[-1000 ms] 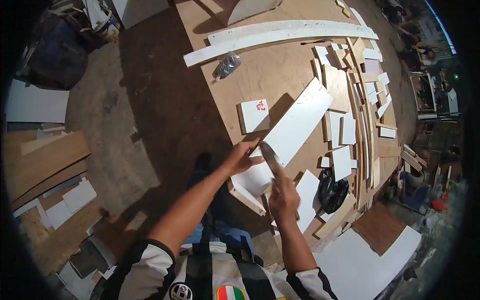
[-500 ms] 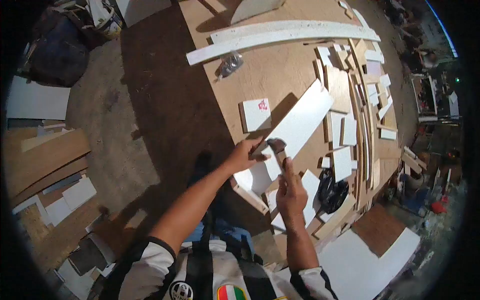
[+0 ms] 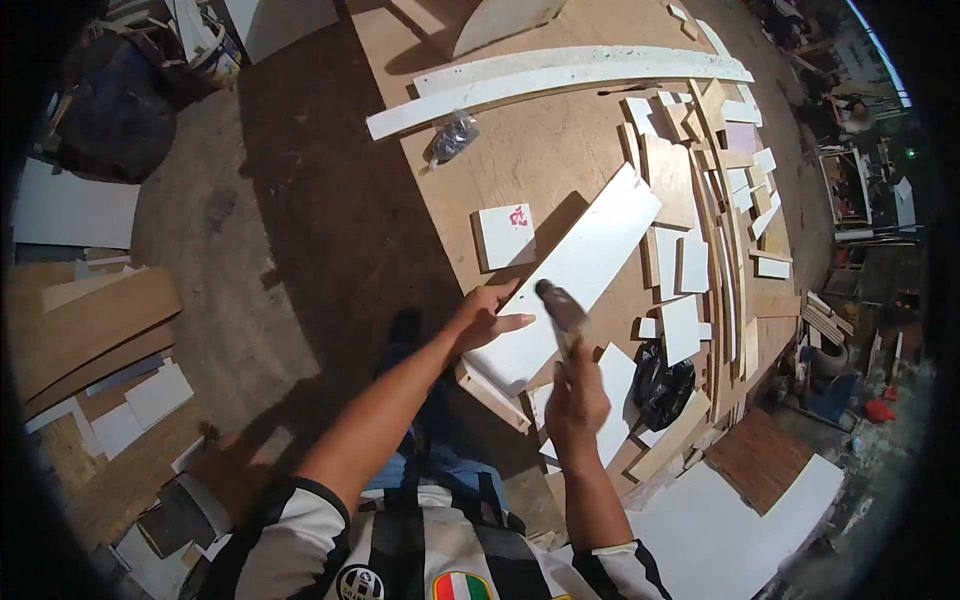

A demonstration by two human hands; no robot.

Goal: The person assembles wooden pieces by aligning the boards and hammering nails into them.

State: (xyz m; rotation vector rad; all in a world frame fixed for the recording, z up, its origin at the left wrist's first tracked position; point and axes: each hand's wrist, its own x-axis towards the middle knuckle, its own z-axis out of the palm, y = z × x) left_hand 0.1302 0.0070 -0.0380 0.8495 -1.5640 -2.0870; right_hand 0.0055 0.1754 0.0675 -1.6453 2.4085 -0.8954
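Note:
My right hand [image 3: 577, 400] is closed around the handle of a hammer [image 3: 562, 303], whose head is blurred over a long white board [image 3: 597, 245]. Beside the hammer, my left hand [image 3: 487, 320] grips the board's left edge, its thumb lying across the white top and its fingers along the side. The board runs diagonally over the wooden worktable [image 3: 480, 180], its near end at the table edge. A short board edge with small holes shows beneath that end. Just beyond my left hand sits a small white block [image 3: 505, 237] with a red mark.
A small clear bag [image 3: 453, 138] of dark bits lies near long white strips [image 3: 560, 80]. White and bare wood offcuts [image 3: 682, 325] crowd the table's right side, around a black plastic bag [image 3: 664, 385]. Stacked boards [image 3: 100, 320] stand on the floor at left.
The hammer has turned in my right hand and its head is now blurred. My left hand has shifted slightly left and down, its thumb now apart from the hammer head.

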